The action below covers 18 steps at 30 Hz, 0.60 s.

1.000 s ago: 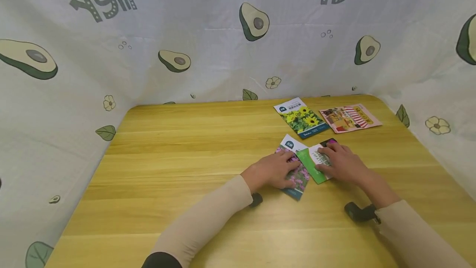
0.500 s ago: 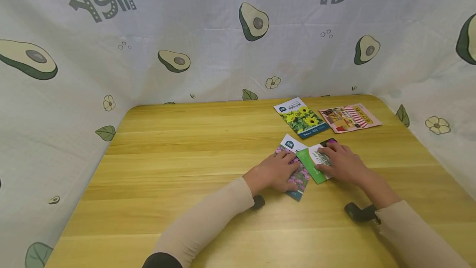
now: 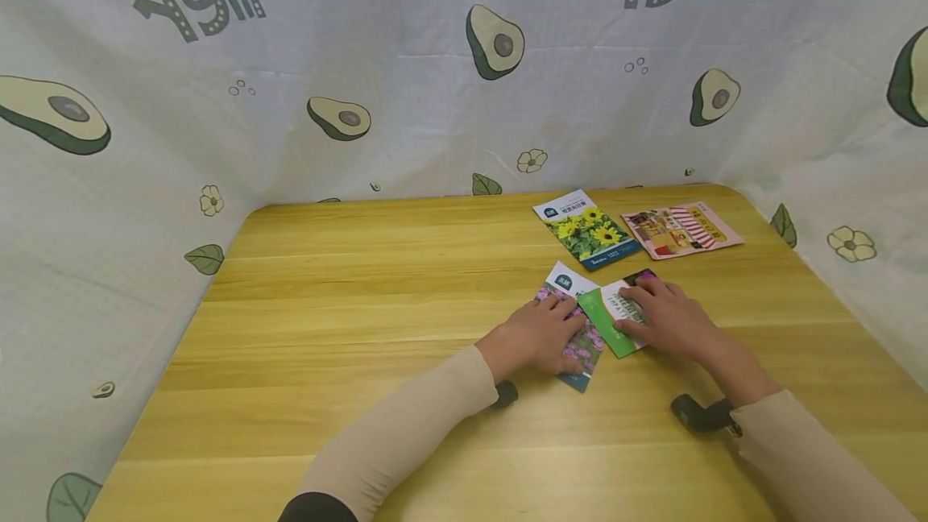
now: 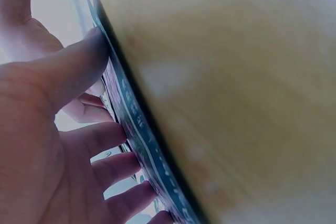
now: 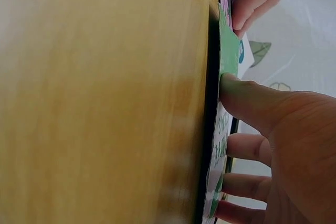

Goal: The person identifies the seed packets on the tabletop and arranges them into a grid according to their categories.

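My left hand (image 3: 532,337) rests with spread, fairly straight fingers on a seed packet with pink flowers (image 3: 590,349), which lies on the table. In the left wrist view its thumb and fingertips touch the face of that packet (image 4: 134,114). To the right, my right hand (image 3: 670,325) rests on a green and white seed packet (image 3: 600,319), covering its right part. The right wrist view has the thumb and fingers lying against this packet's face (image 5: 229,51). A corner of the green packet overlaps the pink-flower packet's right edge. Neither hand lifts anything.
Behind the hands lie a yellow sunflower packet (image 3: 590,232) and a pink packet with a striped awning picture (image 3: 681,230). They sit near the back edge of the wooden table (image 3: 326,288). A white avocado-print cloth (image 3: 420,103) hangs around the back and sides.
My left hand has shifted very slightly to the right on the pink-flower packet. The right hand and the packets look the same as before.
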Available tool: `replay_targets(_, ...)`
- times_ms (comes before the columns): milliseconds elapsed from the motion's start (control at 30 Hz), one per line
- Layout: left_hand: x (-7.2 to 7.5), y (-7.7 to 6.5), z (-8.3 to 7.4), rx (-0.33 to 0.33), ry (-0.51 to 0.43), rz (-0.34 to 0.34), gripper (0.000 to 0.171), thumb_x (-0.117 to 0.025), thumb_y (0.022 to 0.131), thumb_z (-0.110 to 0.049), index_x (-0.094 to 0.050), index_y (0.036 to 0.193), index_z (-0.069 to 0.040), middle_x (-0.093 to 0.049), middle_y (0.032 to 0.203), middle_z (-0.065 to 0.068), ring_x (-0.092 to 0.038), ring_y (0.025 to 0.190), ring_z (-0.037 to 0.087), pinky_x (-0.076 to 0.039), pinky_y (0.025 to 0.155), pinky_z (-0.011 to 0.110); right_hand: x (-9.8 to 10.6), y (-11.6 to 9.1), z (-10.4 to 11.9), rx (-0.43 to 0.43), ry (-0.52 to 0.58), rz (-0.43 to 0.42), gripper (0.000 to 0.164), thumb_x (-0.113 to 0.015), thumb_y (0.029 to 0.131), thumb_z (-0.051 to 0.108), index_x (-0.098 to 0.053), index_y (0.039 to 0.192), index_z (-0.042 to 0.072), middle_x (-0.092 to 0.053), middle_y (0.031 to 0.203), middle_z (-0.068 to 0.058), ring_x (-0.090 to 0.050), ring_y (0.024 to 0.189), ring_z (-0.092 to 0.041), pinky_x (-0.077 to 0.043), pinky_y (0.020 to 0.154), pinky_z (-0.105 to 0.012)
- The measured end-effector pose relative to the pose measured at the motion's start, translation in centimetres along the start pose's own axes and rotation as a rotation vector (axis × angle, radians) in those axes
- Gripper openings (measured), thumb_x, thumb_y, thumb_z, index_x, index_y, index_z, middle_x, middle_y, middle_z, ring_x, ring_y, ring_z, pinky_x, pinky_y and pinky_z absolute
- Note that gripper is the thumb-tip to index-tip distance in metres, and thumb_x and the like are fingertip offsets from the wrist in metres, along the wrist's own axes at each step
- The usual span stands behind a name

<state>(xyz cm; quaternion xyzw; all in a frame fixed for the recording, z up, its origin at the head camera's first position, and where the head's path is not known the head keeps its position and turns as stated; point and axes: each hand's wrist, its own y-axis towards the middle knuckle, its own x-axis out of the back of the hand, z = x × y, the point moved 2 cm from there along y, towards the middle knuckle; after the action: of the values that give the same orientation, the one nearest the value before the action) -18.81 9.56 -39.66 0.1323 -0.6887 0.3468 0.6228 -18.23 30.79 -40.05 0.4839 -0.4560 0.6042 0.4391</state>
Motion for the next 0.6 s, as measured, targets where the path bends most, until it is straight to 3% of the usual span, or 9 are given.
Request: replay_targets(600, -0.18, 0.15, 0.23, 0.014, -0.032, 0.009, 0.080, -0.051, 0.091, -0.068, -0.026, 0.157, -0.033, -0.020, 0.167, -0.008, -0.017, 0.156, 0.016, -0.026, 0.124, 0.033, 0.08, -0.19, 0.16, 0.013, -0.009, -0.010, 0.066, -0.067, 0.090, 0.046, -0.055, 0.138, 0.002, -0.042, 0.144, -0.034, -0.040, 0.126, -0.061, -0.043, 0.091, -0.075)
